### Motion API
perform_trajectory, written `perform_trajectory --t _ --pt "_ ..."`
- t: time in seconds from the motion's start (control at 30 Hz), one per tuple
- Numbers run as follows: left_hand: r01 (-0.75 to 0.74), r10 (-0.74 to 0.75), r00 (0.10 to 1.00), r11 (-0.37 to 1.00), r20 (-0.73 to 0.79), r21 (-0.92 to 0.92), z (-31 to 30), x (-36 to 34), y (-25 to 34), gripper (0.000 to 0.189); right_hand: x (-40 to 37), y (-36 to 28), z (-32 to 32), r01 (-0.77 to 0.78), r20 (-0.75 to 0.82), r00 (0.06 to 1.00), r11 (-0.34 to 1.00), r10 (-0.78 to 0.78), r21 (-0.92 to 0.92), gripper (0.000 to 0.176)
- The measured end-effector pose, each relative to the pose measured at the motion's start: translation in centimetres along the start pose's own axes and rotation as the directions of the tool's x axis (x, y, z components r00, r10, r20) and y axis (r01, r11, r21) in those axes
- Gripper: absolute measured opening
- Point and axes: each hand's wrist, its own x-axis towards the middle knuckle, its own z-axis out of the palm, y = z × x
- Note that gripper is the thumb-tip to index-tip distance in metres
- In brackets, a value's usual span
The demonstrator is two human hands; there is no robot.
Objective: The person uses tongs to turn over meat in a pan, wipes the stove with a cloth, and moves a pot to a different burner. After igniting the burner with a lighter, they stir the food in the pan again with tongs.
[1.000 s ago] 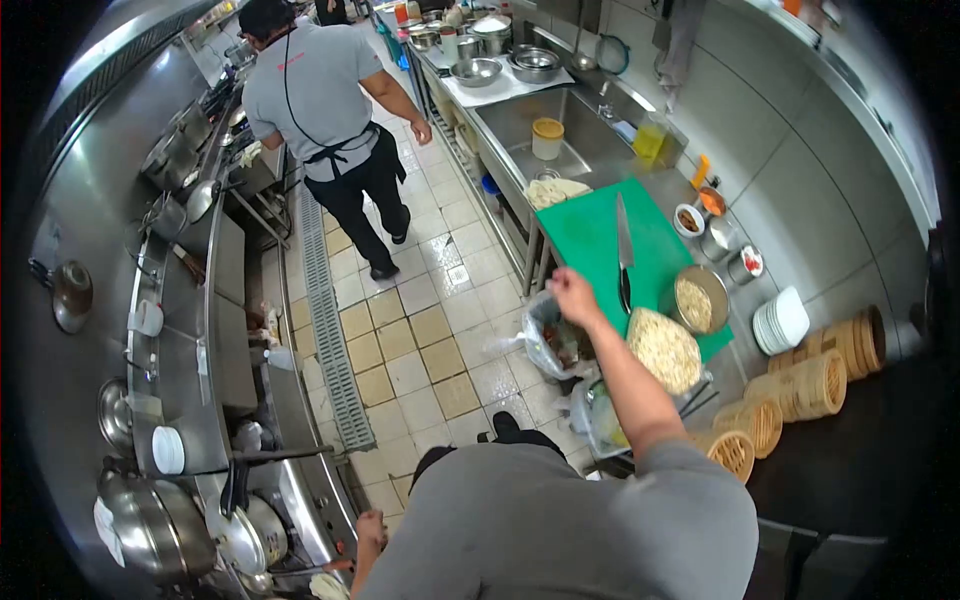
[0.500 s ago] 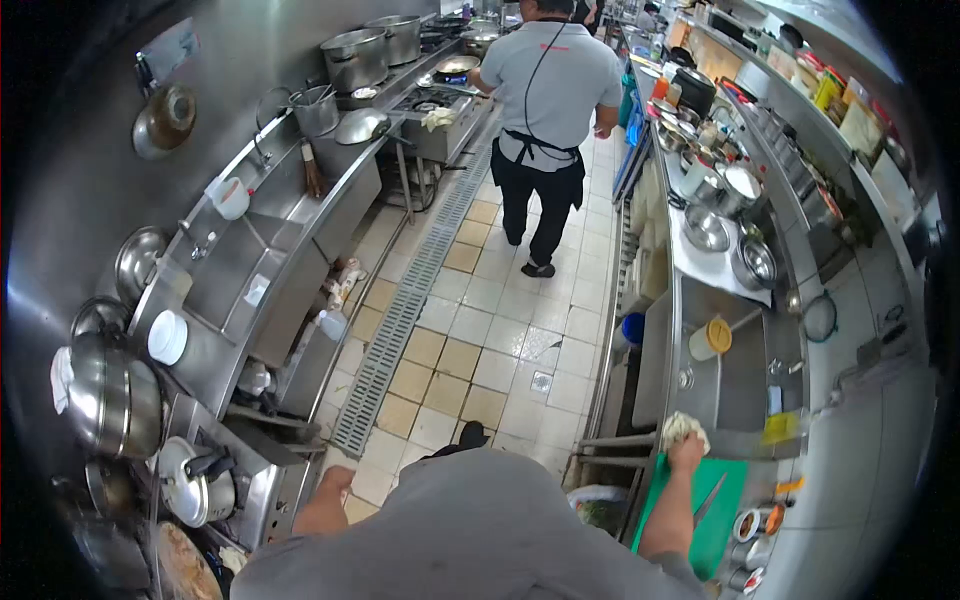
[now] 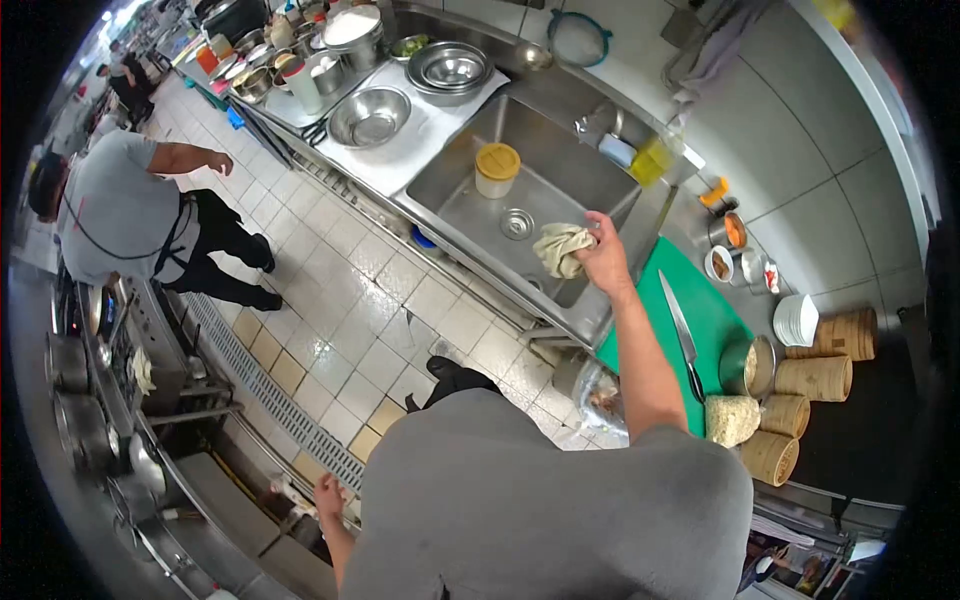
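My right hand (image 3: 603, 258) reaches over the sink's near-right edge, its fingers closed on a crumpled off-white cloth (image 3: 562, 248). The cloth hangs above the sink basin (image 3: 450, 185). Close to my right forearm lies a green cutting board (image 3: 655, 315) with a large knife (image 3: 680, 325) on it. My left hand (image 3: 328, 495) hangs low at my side, away from any surface; its fingers look loosely apart and nothing shows in them. A tub with a yellow lid (image 3: 497, 168) stands in the basin.
Steel bowls (image 3: 370, 118) sit left of the sink. Bamboo steamers (image 3: 815, 378), a metal pot (image 3: 748, 366) and a bag of pale pieces (image 3: 733, 420) stand beyond the board. A co-worker (image 3: 130, 205) is at the stove side. The tiled floor (image 3: 350, 330) looks glossy.
My view and body have turned right, toward the sink and cutting board. My right hand, still holding the cloth, is now over the basin. The co-worker now appears at the left.
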Motion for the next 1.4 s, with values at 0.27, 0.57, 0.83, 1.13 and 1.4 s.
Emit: perform_trajectory --t 0.27,0.57,0.83,1.13,1.4 --pt "0.114 -0.105 0.992 0.982 0.067 -0.148 -4.0 11.9 -1.1 0.037 7.5 -0.8 8.0 0.188 -0.044 0.976 0.924 -0.215 -0.334 0.054" --pt "-0.176 0.151 0.956 0.981 -0.251 -0.082 -16.2 22.8 13.1 0.043 5.8 -17.7 33.7 -0.038 0.543 0.835 0.993 0.092 -0.109 0.022" --pt "-0.222 0.309 0.950 0.746 0.031 -0.628 -19.2 23.3 33.4 0.050 -1.3 -32.7 66.1 0.201 0.968 0.195 0.973 -0.157 0.118 0.024" --pt "-0.480 0.401 0.863 0.463 -0.307 -0.745 -27.8 29.3 32.3 0.033 -8.6 -39.2 88.9 -0.447 0.996 -0.084 0.892 0.039 -0.072 0.040" --pt "-0.403 0.083 0.743 0.847 -0.664 -0.345 -46.3 42.6 23.5 0.049 -6.8 -42.4 112.2 -0.648 0.925 -0.266 0.661 0.270 -0.379 0.027"
